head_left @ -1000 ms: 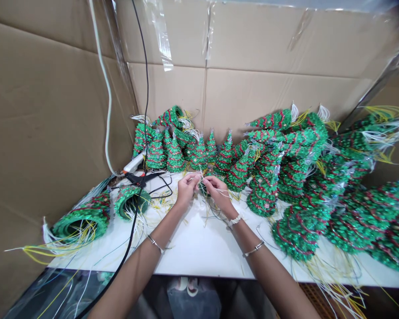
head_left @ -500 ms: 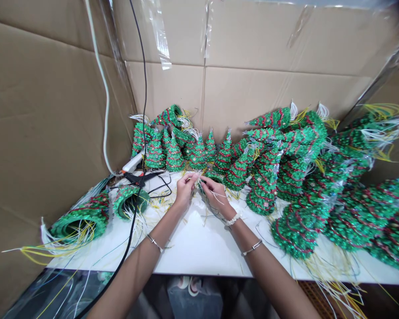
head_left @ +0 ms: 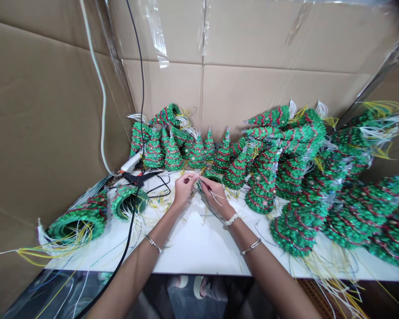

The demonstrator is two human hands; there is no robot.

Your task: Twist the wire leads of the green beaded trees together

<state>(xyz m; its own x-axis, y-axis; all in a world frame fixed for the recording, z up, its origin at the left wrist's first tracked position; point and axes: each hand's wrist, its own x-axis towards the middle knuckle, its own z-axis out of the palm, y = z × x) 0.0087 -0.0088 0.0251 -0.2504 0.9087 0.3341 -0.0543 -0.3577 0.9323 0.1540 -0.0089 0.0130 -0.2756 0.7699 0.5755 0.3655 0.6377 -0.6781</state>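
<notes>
My left hand [head_left: 184, 188] and my right hand [head_left: 214, 193] meet over the middle of the white table, fingertips together. Both are closed in a pinch on thin white wires [head_left: 215, 195], whose loose ends stick out across the right hand's fingers. Just behind the fingers lies a small green tinsel tree [head_left: 213, 176], its open base partly hidden by my hand. Whether the wires in my fingers belong to that tree I cannot tell.
Green tinsel trees with red garlands crowd the back and the right, one large tree [head_left: 294, 226] near my right forearm. Two trees lie at left, one with wires spilling from its hollow base [head_left: 76, 230]. A black cable [head_left: 133, 226] hangs by an orange-and-black tool [head_left: 141, 178].
My hands stay in nearly the same place, fingers shifting slightly on the wires. The whole view has moved a little.
</notes>
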